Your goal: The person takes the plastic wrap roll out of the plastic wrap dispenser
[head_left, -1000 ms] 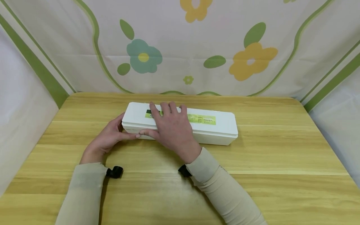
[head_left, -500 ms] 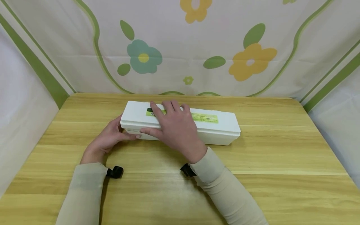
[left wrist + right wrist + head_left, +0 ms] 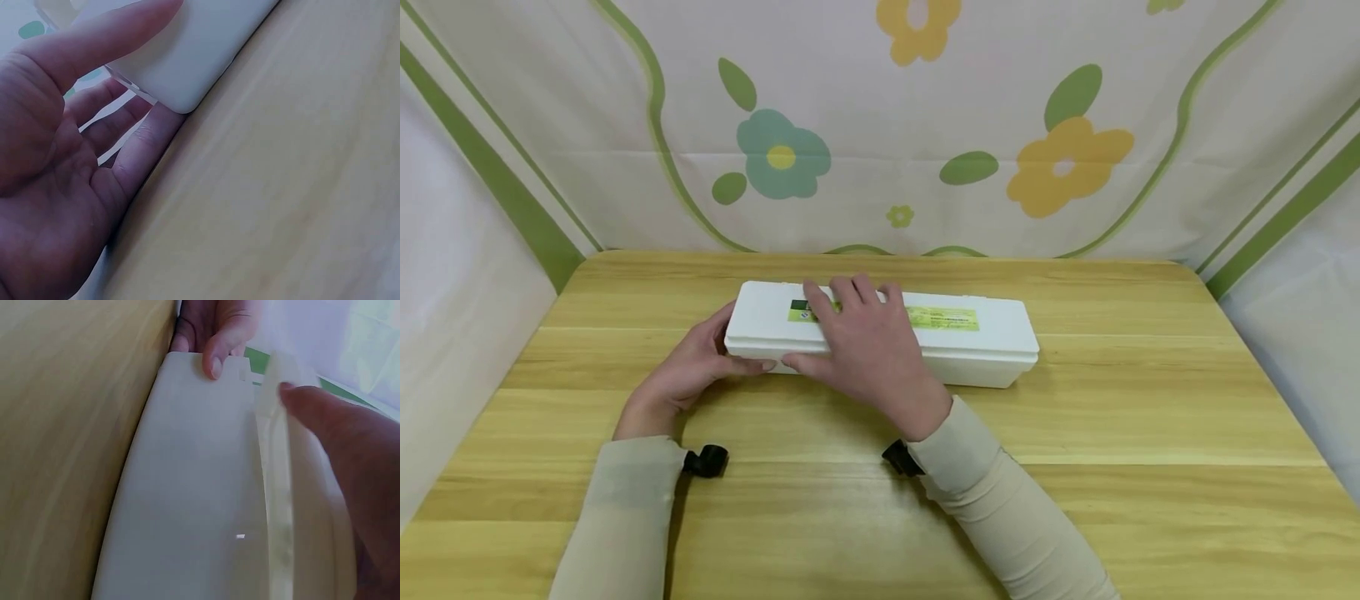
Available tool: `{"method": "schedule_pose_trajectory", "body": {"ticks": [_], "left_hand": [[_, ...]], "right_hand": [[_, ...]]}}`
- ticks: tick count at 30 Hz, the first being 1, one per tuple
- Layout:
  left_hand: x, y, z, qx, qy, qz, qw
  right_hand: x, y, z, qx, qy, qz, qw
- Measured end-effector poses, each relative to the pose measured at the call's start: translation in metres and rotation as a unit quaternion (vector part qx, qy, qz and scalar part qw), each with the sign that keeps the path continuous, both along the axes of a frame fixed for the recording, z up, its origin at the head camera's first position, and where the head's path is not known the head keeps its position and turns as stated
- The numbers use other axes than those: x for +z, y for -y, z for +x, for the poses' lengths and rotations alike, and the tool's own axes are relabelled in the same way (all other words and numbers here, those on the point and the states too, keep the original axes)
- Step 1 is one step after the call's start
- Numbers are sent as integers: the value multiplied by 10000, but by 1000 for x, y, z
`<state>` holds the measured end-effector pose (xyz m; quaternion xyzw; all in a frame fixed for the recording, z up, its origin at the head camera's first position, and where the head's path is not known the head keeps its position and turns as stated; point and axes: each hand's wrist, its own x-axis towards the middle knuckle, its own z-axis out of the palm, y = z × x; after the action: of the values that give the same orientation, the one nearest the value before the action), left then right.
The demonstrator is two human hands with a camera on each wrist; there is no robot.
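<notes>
A long white box [image 3: 973,372] stands on the wooden table, its white lid [image 3: 760,310] bearing a yellow-green label [image 3: 947,319]. My left hand [image 3: 685,371] holds the box's left end, thumb along the front wall and fingers behind; the left wrist view shows this thumb lying on the white wall [image 3: 200,56]. Across the lid lies my right hand [image 3: 880,354], gripping it with the fingers over the far edge and the thumb at the front rim. The right wrist view shows that thumb [image 3: 325,415] on the lid's rim, with a narrow gap under the lid. The box's inside is hidden.
The wooden table [image 3: 1150,400] extends around the box on all sides. Behind it hangs a white cloth [image 3: 880,108] printed with flowers. Pale cloth walls flank the table at left and right. Each wrist carries a small black camera mount [image 3: 706,461].
The lid's left end rose slightly off the box, and it has now come back down with my right hand on it. My left hand has stayed at the box's left end.
</notes>
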<state>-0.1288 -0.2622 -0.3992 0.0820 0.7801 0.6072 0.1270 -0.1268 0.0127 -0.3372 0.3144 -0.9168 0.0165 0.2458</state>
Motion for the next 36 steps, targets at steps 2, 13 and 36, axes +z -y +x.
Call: {"method": "schedule_pose_trajectory", "body": {"ticks": [2,13,36], "left_hand": [[0,0,0,7,22,9,10000],[1,-1,1,90,8,-1,10000],[5,-5,1,125,97,-69,9999]], "right_hand": [[3,-1,1,-53,365,115,9993],[9,-16,0,67,853,322,9958],[-11,-78,-5,176,-218,-67,9996]]}}
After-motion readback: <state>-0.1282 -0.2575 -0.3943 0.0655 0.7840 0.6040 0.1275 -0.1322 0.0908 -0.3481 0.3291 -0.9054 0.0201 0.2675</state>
